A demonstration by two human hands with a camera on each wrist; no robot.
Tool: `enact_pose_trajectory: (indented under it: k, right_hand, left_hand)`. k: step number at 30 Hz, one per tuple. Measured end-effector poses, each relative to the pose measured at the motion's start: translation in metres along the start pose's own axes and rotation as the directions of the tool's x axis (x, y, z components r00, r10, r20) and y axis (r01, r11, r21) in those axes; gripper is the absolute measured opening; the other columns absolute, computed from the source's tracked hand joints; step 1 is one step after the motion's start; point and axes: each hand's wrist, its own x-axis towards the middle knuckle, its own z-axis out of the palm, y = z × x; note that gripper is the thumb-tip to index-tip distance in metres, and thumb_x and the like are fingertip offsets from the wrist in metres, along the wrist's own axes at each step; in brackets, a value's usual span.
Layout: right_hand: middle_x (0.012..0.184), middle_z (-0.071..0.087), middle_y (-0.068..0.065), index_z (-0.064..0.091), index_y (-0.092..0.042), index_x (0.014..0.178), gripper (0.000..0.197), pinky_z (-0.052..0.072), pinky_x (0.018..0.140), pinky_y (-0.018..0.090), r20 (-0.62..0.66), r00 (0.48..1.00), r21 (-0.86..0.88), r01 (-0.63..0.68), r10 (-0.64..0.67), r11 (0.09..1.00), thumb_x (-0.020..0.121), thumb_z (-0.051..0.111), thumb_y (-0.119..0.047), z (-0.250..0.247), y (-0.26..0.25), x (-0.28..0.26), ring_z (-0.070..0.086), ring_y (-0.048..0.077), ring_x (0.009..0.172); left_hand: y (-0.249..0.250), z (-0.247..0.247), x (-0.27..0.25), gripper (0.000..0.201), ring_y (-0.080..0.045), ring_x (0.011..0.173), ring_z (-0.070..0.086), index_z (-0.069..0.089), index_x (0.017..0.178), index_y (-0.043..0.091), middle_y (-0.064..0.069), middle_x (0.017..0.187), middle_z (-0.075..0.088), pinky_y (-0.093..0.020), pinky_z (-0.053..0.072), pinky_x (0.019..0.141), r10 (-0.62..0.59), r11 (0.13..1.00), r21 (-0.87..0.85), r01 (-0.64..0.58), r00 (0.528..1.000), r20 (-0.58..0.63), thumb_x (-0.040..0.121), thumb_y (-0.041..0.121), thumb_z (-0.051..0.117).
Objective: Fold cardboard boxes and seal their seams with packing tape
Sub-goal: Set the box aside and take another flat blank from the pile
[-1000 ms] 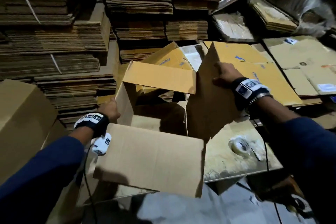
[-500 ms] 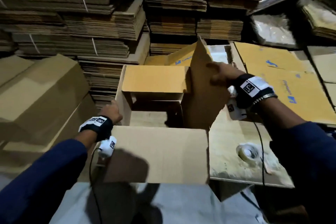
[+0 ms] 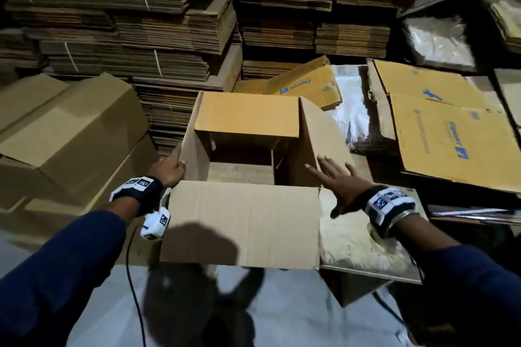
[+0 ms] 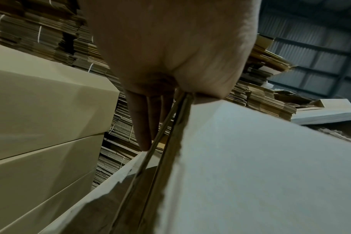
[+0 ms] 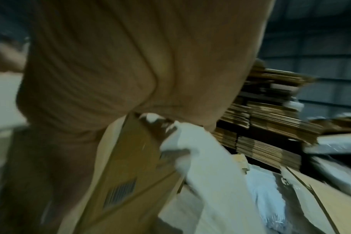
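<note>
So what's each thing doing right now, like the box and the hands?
Cardboard box: open on top, no tape seen.
Far flap: folded inward.
Right flap: standing up, leaning outward.
Left hand: gripping the box's left flap.
Right hand: fingers spread by the right flap.
Finished boxes: closed, stacked.

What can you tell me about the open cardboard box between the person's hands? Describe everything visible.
The box is plain brown corrugated cardboard, upright, top open. The far flap folds inward; the near flap hangs outward toward the person; the side flaps stand up. The left hand grips the left flap's edge; the right hand, fingers spread, is at the right flap. It stands beside a worn board.
</note>
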Motion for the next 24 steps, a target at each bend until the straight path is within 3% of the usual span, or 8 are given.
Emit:
enact_pose_trajectory:
  k: [3, 7, 10, 13, 15, 18, 21, 24]
  right_hand:
    - [0.173, -0.009, 0.010, -0.021, -0.036, 0.161, 0.134, 0.021, 0.121, 0.065, -0.237, 0.967, -0.050, 0.080, -0.090, 0.996, 0.073, 0.075, -0.070, 0.026, -0.022, -0.011, -0.006, 0.025, 0.159]
    - [0.165, 0.035, 0.004, 0.016, -0.044, 0.163, 0.096, 0.029, 0.118, 0.056, -0.392, 0.904, 0.081, 0.216, -0.168, 0.973, 0.082, 0.062, -0.070, 0.031, -0.017, -0.013, 0.013, 0.020, 0.159]
    - [0.169, 0.028, 0.000, 0.031, -0.052, 0.157, 0.086, 0.033, 0.120, 0.053, -0.379, 0.922, 0.323, 0.209, -0.076, 0.923, 0.080, 0.066, -0.068, 0.032, -0.005, -0.009, 0.016, 0.017, 0.159]
    - [0.167, 0.030, -0.007, 0.054, -0.054, 0.142, 0.066, 0.036, 0.119, 0.051, -0.366, 0.930, 0.481, 0.189, 0.001, 0.856, 0.077, 0.062, -0.057, 0.034, 0.001, -0.007, 0.022, 0.016, 0.157]
    - [0.156, 0.046, -0.014, 0.065, -0.051, 0.129, 0.049, 0.041, 0.114, 0.033, -0.305, 0.945, 0.696, 0.139, 0.114, 0.704, 0.081, 0.059, -0.056, 0.021, -0.005, -0.012, 0.043, 0.020, 0.147]
    - [0.100, 0.066, -0.032, 0.067, -0.045, 0.106, 0.032, 0.042, 0.078, 0.006, -0.215, 0.927, 0.870, 0.038, 0.309, 0.492, 0.087, 0.065, -0.070, -0.004, -0.015, -0.005, 0.062, 0.012, 0.100]
    - [0.139, 0.055, -0.010, 0.040, -0.027, 0.155, 0.095, 0.045, 0.108, 0.033, -0.207, 0.856, 0.904, -0.018, 0.474, 0.427, 0.078, 0.078, -0.069, -0.005, -0.015, 0.010, 0.052, 0.013, 0.129]
    - [0.159, 0.040, 0.007, 0.030, -0.022, 0.158, 0.116, 0.038, 0.114, 0.058, -0.145, 0.834, 0.832, -0.188, 0.533, 0.522, 0.069, 0.074, -0.081, 0.001, -0.022, 0.023, 0.040, 0.029, 0.145]
  left_hand:
    - [0.006, 0.000, -0.005, 0.063, -0.049, 0.140, 0.047, 0.005, 0.167, 0.032, -0.023, 0.157, 0.047, -0.049, 0.038, 0.112, -0.032, 0.999, -0.008, 0.032, 0.999, 0.014, 0.111, 0.033, 0.035]
    - [0.008, -0.007, -0.011, 0.066, -0.040, 0.138, 0.051, 0.022, 0.166, 0.034, -0.010, 0.152, 0.055, -0.047, 0.038, 0.114, -0.082, 0.977, -0.195, 0.087, 0.996, 0.033, 0.106, 0.062, 0.030]
    - [0.000, -0.020, 0.003, 0.082, -0.033, 0.127, 0.059, 0.050, 0.154, 0.022, -0.012, 0.143, 0.061, -0.046, 0.047, 0.110, -0.093, 0.914, -0.384, 0.133, 0.988, 0.121, 0.098, 0.078, 0.030]
    - [-0.032, -0.023, 0.032, 0.100, -0.032, 0.145, 0.045, 0.055, 0.147, 0.045, -0.005, 0.161, 0.045, -0.058, 0.037, 0.118, -0.067, 0.889, -0.433, 0.148, 0.978, 0.198, 0.074, 0.104, 0.021]
    - [-0.018, -0.041, 0.009, 0.078, -0.031, 0.139, 0.049, 0.065, 0.134, 0.044, -0.005, 0.159, 0.046, -0.054, 0.041, 0.114, -0.075, 0.869, -0.462, 0.178, 0.970, 0.233, 0.089, 0.092, 0.024]
    - [-0.001, -0.055, -0.014, 0.051, -0.024, 0.097, 0.066, 0.066, 0.103, 0.020, -0.014, 0.123, 0.068, -0.035, 0.060, 0.076, -0.113, 0.794, -0.563, 0.228, 0.966, 0.233, 0.109, 0.058, 0.032]
    - [0.000, -0.061, -0.018, 0.065, -0.025, 0.112, 0.066, 0.065, 0.115, 0.037, -0.005, 0.126, 0.069, -0.044, 0.055, 0.098, -0.051, 0.788, -0.586, 0.189, 0.968, 0.244, 0.093, 0.086, 0.028]
    - [0.006, -0.052, -0.014, 0.082, -0.032, 0.146, 0.044, 0.044, 0.150, 0.046, -0.005, 0.163, 0.042, -0.062, 0.032, 0.120, 0.026, 0.894, -0.447, 0.036, 0.991, 0.134, 0.084, 0.094, 0.038]
